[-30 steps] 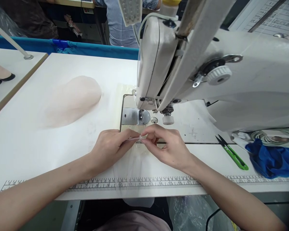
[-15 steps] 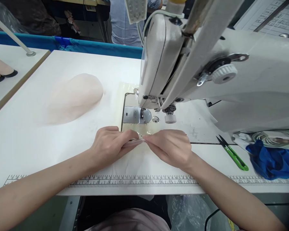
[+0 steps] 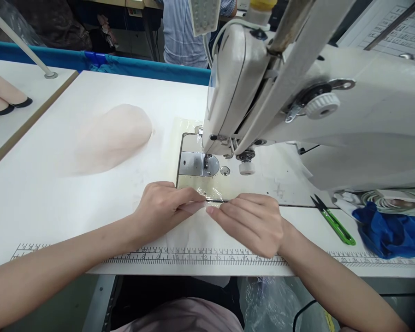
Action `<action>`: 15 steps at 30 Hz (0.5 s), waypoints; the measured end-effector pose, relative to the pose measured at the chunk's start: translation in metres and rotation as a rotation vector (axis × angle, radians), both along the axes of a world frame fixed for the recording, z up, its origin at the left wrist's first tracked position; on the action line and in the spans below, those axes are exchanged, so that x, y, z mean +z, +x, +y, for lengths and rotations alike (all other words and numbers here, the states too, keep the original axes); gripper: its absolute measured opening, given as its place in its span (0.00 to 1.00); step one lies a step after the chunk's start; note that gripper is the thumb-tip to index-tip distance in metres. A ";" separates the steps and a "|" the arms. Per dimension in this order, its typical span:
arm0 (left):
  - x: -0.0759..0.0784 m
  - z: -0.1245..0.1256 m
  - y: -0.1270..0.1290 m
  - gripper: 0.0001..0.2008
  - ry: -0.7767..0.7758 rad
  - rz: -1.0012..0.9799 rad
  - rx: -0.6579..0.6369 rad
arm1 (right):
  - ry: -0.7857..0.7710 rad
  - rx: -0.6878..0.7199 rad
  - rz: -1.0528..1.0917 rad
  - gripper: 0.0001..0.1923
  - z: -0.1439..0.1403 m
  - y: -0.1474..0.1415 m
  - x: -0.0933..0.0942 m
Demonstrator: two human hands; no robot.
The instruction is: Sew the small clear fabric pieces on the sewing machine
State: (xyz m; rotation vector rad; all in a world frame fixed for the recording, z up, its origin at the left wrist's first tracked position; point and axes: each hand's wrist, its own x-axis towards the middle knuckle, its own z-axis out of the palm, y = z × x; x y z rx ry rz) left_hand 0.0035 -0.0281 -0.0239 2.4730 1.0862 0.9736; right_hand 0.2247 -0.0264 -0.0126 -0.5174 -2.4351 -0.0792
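Observation:
A small strip of thin, pale pink fabric (image 3: 193,207) is pinched by my left hand (image 3: 162,205), its thumb and fingers closed on it just in front of the sewing machine's needle plate. Beside the strip's right end is my right hand (image 3: 251,221), fingers curled, its thumb tip at the fabric; the exact grip there is partly hidden. Beyond both hands stands the white sewing machine (image 3: 224,87), with its presser foot (image 3: 208,162) over the metal plate. A sheer, pale pink rounded fabric piece (image 3: 124,133) lies flat to the left.
Green-handled thread snips (image 3: 335,223) lie on the right, beside a blue cloth (image 3: 390,230) and a coil of pale cord (image 3: 397,200). A printed ruler scale (image 3: 193,257) runs along the table's front edge. Pink pieces with black ends (image 3: 10,94) lie far left. Another person (image 3: 185,34) is beyond the table.
My right hand has shifted slightly right and toward me, its fingers loosening from the tight pinch beside my left hand. The left hand keeps its hold. The view has moved slightly.

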 end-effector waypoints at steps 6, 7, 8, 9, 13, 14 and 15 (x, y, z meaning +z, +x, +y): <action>-0.007 0.006 0.002 0.16 -0.205 0.188 0.014 | -0.664 -0.189 0.109 0.07 0.013 -0.007 -0.007; -0.010 0.008 0.002 0.15 -0.130 0.211 0.017 | -0.729 -0.217 0.109 0.07 0.017 -0.008 -0.009; -0.011 0.010 0.001 0.12 -0.083 0.230 0.026 | -0.762 -0.249 0.099 0.08 0.020 -0.009 -0.012; -0.013 0.012 0.001 0.08 -0.064 0.245 0.044 | -0.772 -0.283 0.085 0.08 0.023 -0.010 -0.014; -0.012 0.017 -0.001 0.16 0.094 0.300 0.112 | -0.757 -0.409 0.038 0.09 0.030 -0.013 -0.022; -0.012 0.017 -0.001 0.15 0.188 0.317 0.095 | -0.743 -0.430 0.034 0.09 0.031 -0.013 -0.024; -0.011 0.017 -0.001 0.12 0.290 0.332 0.068 | -0.726 -0.447 0.029 0.09 0.031 -0.013 -0.025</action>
